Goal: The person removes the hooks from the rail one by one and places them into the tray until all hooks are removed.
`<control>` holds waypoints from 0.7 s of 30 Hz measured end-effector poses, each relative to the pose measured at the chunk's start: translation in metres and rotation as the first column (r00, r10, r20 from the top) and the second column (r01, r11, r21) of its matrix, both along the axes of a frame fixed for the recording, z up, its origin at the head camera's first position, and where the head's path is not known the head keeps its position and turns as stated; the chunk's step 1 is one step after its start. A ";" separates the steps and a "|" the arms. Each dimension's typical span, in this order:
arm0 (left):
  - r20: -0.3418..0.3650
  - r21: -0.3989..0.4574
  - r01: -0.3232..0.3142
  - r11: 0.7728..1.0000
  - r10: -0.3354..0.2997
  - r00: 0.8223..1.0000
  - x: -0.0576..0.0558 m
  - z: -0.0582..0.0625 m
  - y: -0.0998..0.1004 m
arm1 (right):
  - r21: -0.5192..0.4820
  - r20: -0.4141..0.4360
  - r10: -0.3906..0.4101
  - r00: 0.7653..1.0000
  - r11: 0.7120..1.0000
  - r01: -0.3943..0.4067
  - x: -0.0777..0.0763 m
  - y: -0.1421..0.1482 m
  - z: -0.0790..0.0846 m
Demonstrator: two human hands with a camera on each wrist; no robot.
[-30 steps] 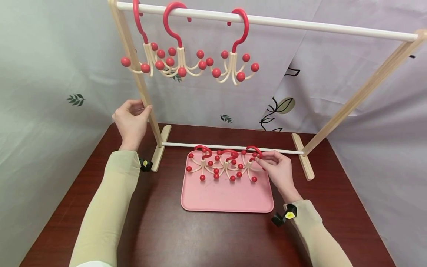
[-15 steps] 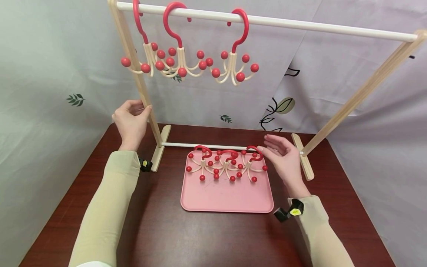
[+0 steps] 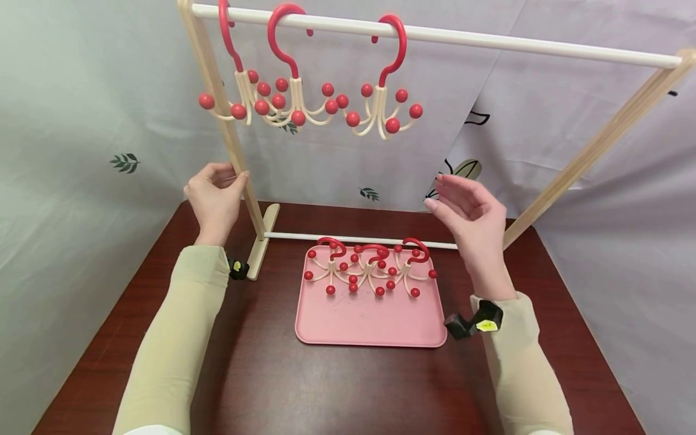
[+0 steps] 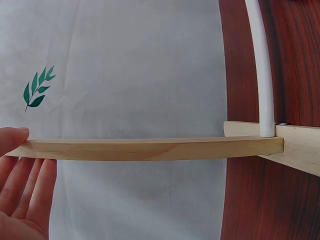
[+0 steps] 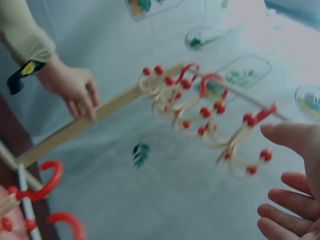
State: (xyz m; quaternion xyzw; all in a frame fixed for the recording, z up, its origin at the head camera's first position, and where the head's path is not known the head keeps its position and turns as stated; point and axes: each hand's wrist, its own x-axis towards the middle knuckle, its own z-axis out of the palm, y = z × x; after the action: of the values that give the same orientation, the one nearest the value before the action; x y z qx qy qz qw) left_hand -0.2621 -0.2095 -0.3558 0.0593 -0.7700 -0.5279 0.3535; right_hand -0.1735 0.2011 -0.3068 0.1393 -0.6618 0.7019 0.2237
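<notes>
While the left hand (image 3: 214, 198) pinches the pale, square-edged wooden post (image 4: 150, 149) between thumb and fingers, the right hand (image 3: 474, 214) is free, its thumb and fingers parted and holding nothing. Three lower hangers (image 3: 369, 267), each with a curved red hook and branching cream arms tipped with red balls, lie side by side, down and to the left of the right hand and apart from it. The rounded rectangular pink tray (image 3: 370, 320) bears them, between the two hands and nearer the body. Three upper hangers (image 3: 380, 103) of like pattern hang by their hooks from the round white top rail (image 3: 516, 45), up and to the left of the right hand. A thin white lower rod (image 3: 293, 236) runs behind the tray, down and to the right of the left hand.

By judgement, the step in hand is bracing the post while the right hand is between holds. If a lower hanger is to be lifted, the move appears to call for lowering the right hand leftward, pinching one red hook and separating the closely spaced arms without snagging.
</notes>
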 end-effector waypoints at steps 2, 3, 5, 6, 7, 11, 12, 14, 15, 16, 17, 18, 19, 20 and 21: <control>0.000 -0.001 0.002 1.000 -0.002 1.000 0.000 0.000 0.000 | -0.004 -0.026 0.009 1.000 1.000 -0.009 -0.001 -0.004 0.014; 0.000 -0.002 0.003 1.000 -0.003 1.000 0.000 0.000 0.000 | 0.002 -0.037 0.009 0.999 1.000 -0.009 -0.002 -0.007 0.021; 0.001 -0.004 0.004 1.000 -0.004 1.000 0.000 0.000 0.000 | 0.009 -0.055 0.008 0.998 1.000 -0.008 -0.003 -0.012 0.035; 0.003 -0.004 0.005 1.000 -0.005 1.000 0.000 0.000 0.000 | 0.013 -0.060 0.007 0.998 1.000 -0.006 -0.003 -0.015 0.042; 0.004 -0.004 0.005 1.000 -0.005 1.000 0.000 0.000 0.000 | 0.026 -0.066 0.003 0.998 1.000 -0.001 -0.003 -0.018 0.049; 0.010 -0.003 0.009 1.000 -0.009 1.000 0.000 0.000 0.001 | 0.064 -0.076 0.003 0.997 0.998 0.002 -0.004 -0.032 0.074; 0.012 -0.002 0.010 1.000 -0.010 1.000 0.000 0.000 0.001 | 0.070 -0.079 0.006 0.997 0.998 -0.001 -0.005 -0.034 0.079; 0.014 -0.003 0.011 1.000 -0.010 1.000 0.001 0.000 0.001 | 0.070 -0.084 0.018 0.996 0.997 -0.012 -0.008 -0.039 0.088; 0.015 -0.004 0.010 1.000 -0.010 1.000 0.001 0.000 0.001 | 0.064 -0.087 0.027 0.996 0.998 -0.022 -0.011 -0.041 0.092; 0.017 -0.004 0.009 1.000 -0.009 1.000 0.001 0.000 0.001 | 0.058 -0.088 0.034 0.996 0.998 -0.029 -0.014 -0.043 0.095; 0.017 -0.004 0.008 1.000 -0.008 1.000 0.001 0.000 0.001 | 0.048 -0.088 0.041 0.995 0.998 -0.037 -0.017 -0.044 0.099; 0.015 -0.003 0.008 1.000 -0.008 1.000 0.001 0.000 0.001 | 0.037 -0.087 0.049 0.995 0.998 -0.046 -0.021 -0.046 0.102; 0.014 -0.003 0.007 1.000 -0.007 1.000 0.001 0.000 0.001 | 0.024 -0.086 0.054 0.995 0.998 -0.052 -0.024 -0.047 0.105; 0.012 -0.002 0.006 1.000 -0.006 1.000 0.000 0.000 0.001 | 0.015 -0.082 0.057 0.995 0.998 -0.056 -0.027 -0.048 0.107; 0.007 -0.001 0.007 1.000 -0.007 1.000 0.001 0.000 0.001 | 0.011 -0.074 0.059 0.996 0.998 -0.058 -0.031 -0.049 0.110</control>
State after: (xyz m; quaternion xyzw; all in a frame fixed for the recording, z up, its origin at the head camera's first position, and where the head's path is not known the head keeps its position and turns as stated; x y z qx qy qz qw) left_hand -0.2616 -0.2087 -0.3555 0.0584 -0.7715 -0.5286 0.3491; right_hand -0.2042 0.1520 -0.1969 0.1856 -0.6517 0.6995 0.2271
